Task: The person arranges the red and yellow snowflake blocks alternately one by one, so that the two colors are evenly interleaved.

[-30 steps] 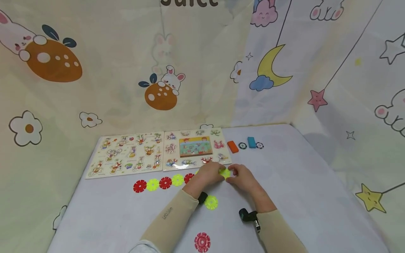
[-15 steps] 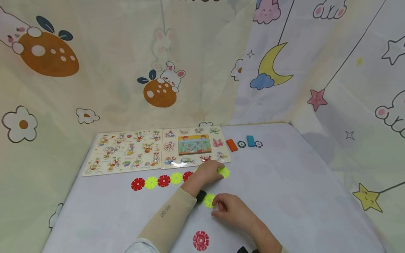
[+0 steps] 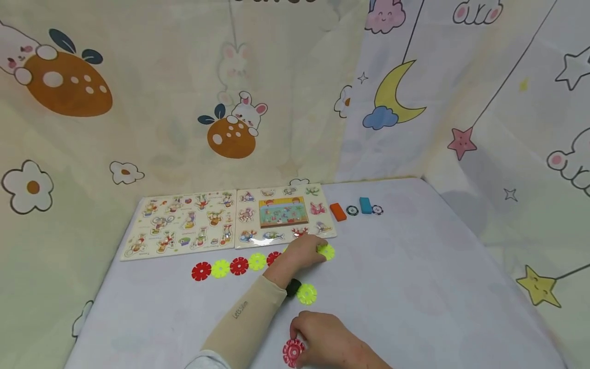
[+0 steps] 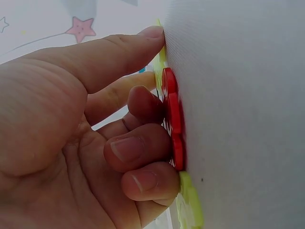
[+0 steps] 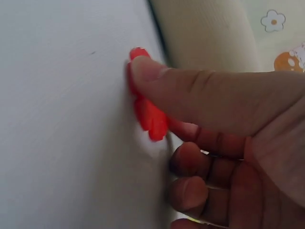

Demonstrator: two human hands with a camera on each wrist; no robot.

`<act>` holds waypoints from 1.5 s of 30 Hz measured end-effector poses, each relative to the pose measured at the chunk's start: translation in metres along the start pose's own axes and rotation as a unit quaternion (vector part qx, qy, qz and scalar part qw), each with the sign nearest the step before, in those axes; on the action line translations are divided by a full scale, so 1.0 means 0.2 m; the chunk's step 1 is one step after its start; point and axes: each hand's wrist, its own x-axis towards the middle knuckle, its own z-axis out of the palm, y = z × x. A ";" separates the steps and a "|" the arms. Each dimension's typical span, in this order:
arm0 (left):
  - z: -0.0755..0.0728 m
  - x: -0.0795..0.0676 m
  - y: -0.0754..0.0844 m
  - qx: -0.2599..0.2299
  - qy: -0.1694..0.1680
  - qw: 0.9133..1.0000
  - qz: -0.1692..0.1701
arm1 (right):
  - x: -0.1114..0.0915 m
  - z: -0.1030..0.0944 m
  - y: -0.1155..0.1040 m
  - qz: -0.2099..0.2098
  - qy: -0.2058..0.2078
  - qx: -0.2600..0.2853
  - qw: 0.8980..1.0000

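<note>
In the head view my left hand (image 3: pixel 301 253) lies at the right end of a row of red and yellow-green notched interlocking discs. Its thumb and index finger pinch the end yellow-green disc (image 3: pixel 328 251). The left wrist view has the other fingers curled against a red disc (image 4: pixel 175 119) in the row. Nearer the front, my right hand (image 3: pixel 329 339) pinches a red interlocking disc (image 3: pixel 293 352) by its edges. Close up in the right wrist view, the thumb presses the rim of this red disc (image 5: pixel 151 119), which is near the tabletop.
Between the hands lies a loose yellow-green disc (image 3: pixel 307 294). Behind the row are two picture puzzle boards (image 3: pixel 180 223). To their right sit an orange block (image 3: pixel 338 211), a blue block (image 3: pixel 365 205) and two small round chips (image 3: pixel 352 210). A printed cloth backs the table.
My right hand has let go of the end yellow-green disc and come toward the front, passing the loose yellow-green disc, to grip the red disc. My left hand keeps its place.
</note>
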 end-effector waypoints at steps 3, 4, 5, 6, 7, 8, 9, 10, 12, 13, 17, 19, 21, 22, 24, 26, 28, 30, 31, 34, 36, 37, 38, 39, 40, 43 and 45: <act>0.00 0.00 0.00 -0.002 0.001 1.000 0.000 | 0.00 0.00 -0.01 0.014 -0.010 0.009 1.000; 0.01 0.00 0.00 -0.003 0.002 1.000 -0.001 | -0.01 0.00 -0.02 0.019 -0.014 0.019 1.000; 0.01 0.00 -0.01 -0.003 0.002 1.000 -0.003 | -0.01 0.00 -0.02 0.019 -0.018 0.026 0.999; 0.01 0.00 -0.01 -0.003 0.002 1.000 -0.003 | -0.01 -0.01 -0.02 0.019 -0.021 0.035 0.999; 0.01 0.00 -0.01 -0.003 0.001 1.000 -0.004 | -0.02 -0.01 -0.02 0.018 -0.025 0.054 0.998; 0.01 0.00 -0.01 -0.004 0.000 1.000 -0.005 | -0.02 -0.01 -0.01 0.006 -0.024 0.067 0.997; 0.01 0.00 -0.01 -0.005 -0.001 1.000 -0.006 | -0.02 -0.02 0.00 -0.006 -0.024 0.083 0.996; 0.01 0.00 -0.01 -0.005 -0.002 1.000 -0.007 | -0.03 -0.03 0.01 -0.019 -0.023 0.098 0.995; 0.01 0.00 0.00 -0.007 -0.003 1.000 -0.007 | -0.03 -0.05 0.04 -0.045 -0.020 0.134 0.990; 0.00 0.00 0.00 -0.007 -0.003 1.000 -0.007 | -0.04 -0.06 0.06 -0.051 -0.022 0.156 0.986; 0.00 0.00 0.00 -0.004 0.002 1.000 -0.001 | -0.05 -0.14 0.11 -0.046 -0.034 0.227 0.972; 0.00 0.00 -0.01 -0.004 0.005 1.000 0.001 | -0.07 -0.19 0.13 -0.039 -0.039 0.254 0.966; 0.01 0.00 -0.01 -0.004 0.007 1.000 0.001 | -0.08 -0.23 0.15 -0.038 -0.041 0.272 0.961; 0.01 0.00 -0.01 -0.006 0.007 1.000 -0.001 | -0.09 -0.25 0.17 -0.038 -0.041 0.279 0.959; 0.01 0.00 -0.01 -0.009 0.008 1.000 -0.004 | -0.10 -0.29 0.20 -0.035 -0.038 0.293 0.955; 0.01 0.00 -0.01 -0.009 0.009 1.000 -0.006 | -0.11 -0.32 0.23 -0.031 -0.033 0.306 0.951; 0.01 0.00 -0.01 -0.011 0.009 1.000 -0.008 | -0.11 -0.35 0.27 -0.028 -0.024 0.318 0.947; 0.01 0.00 0.00 -0.011 0.010 1.000 -0.009 | -0.11 -0.38 0.30 -0.019 -0.008 0.334 0.942; 0.00 0.00 0.00 -0.012 0.009 1.000 -0.011 | -0.10 -0.40 0.32 -0.014 0.004 0.340 0.940; 0.00 0.00 0.00 -0.012 0.006 1.000 -0.016 | -0.08 -0.44 0.37 0.013 0.048 0.353 0.934; 0.00 0.00 0.00 -0.011 0.003 1.000 -0.018 | -0.07 -0.47 0.41 0.035 0.082 0.349 0.933; 0.00 0.00 0.00 -0.009 0.003 1.000 -0.018 | -0.06 -0.48 0.43 0.047 0.098 0.346 0.932; 0.00 0.00 0.00 -0.007 0.002 1.000 -0.017 | -0.04 -0.49 0.45 0.058 0.111 0.344 0.930; 0.00 0.00 0.00 -0.006 0.002 1.000 -0.017 | -0.03 -0.50 0.47 0.069 0.126 0.340 0.929; 0.00 0.01 0.00 -0.004 0.001 1.000 -0.016 | -0.02 -0.51 0.49 0.082 0.140 0.335 0.928; 0.01 0.01 0.00 -0.004 0.000 1.000 -0.015 | 0.04 -0.54 0.54 0.115 0.172 0.323 0.923; 0.01 0.01 -0.01 -0.006 0.000 1.000 -0.016 | 0.07 -0.57 0.57 0.137 0.185 0.314 0.921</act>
